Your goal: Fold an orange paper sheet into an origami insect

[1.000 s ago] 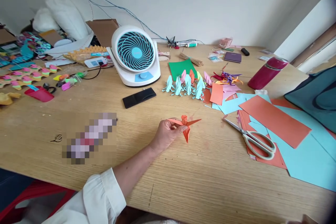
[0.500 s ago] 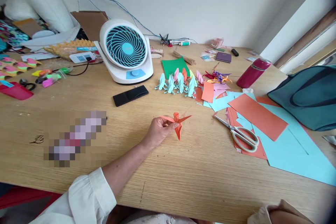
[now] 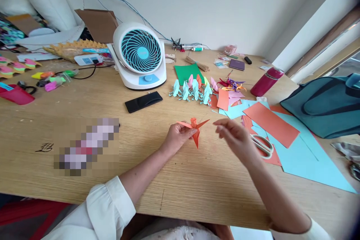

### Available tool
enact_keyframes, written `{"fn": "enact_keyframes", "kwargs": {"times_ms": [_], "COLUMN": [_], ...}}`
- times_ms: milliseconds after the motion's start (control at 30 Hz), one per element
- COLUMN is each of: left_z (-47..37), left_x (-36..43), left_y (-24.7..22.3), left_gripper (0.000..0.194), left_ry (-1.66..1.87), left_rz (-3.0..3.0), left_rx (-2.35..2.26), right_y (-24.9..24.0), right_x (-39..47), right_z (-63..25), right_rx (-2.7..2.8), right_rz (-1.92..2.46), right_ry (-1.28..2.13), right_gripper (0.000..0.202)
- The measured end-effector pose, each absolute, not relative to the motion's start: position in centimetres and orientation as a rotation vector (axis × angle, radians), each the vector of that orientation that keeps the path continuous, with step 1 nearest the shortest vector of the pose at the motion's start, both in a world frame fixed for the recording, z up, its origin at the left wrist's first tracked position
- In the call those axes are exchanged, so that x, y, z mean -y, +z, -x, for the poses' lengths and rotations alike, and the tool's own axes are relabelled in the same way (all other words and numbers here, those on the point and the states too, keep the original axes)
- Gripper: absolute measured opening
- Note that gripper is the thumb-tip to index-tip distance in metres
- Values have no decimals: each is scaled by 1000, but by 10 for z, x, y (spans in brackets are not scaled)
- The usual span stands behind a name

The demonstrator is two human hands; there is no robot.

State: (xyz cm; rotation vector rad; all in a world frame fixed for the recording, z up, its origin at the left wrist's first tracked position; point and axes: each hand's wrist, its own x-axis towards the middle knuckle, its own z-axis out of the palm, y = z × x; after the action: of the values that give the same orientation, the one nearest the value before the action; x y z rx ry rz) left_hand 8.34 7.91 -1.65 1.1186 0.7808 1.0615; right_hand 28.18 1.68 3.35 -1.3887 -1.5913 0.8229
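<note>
An orange folded-paper origami figure with pointed arms is pinched between the thumb and fingers of my left hand, over the middle of the table. To its right, my right hand hangs in the air, slightly blurred, with bent fingers apart and nothing visible in them. A gap separates it from the figure. Behind my right hand lie scissors with pale handles; their blades are hidden. Beyond the figure stands a group of folded-paper pieces, mostly light blue, with some pink and orange.
Orange sheets and large light-blue paper cover the right side. A magenta flask and a teal bag stand behind them. At the back left are a white fan and a black phone. A green sheet lies behind the folded pieces.
My right hand has risen from the lower right edge and come in over the table beside the figure, covering the scissor blades. My left hand keeps its hold. The view has shifted slightly.
</note>
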Motion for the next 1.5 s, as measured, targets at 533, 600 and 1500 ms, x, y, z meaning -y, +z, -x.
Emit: {"fn": "enact_keyframes", "kwargs": {"times_ms": [533,600,1500], "left_z": [-84,-84,-82], "left_x": [-67,-66,-66], "left_y": [-13,-14,-17], "left_gripper": [26,22,15], "left_ry": [979,966,871], "left_rz": [-1443,-1486,-1592], "left_rx": [-785,-799,-772], "right_y": [-13,-12,-18], "right_x": [-10,-8,-3], "right_z": [-251,-248,-245], "right_rx": [1477,1506,1572], "right_rz": [1347,1381,1414], "right_ry": [1324,1262,996], "right_gripper": [42,43,39]}}
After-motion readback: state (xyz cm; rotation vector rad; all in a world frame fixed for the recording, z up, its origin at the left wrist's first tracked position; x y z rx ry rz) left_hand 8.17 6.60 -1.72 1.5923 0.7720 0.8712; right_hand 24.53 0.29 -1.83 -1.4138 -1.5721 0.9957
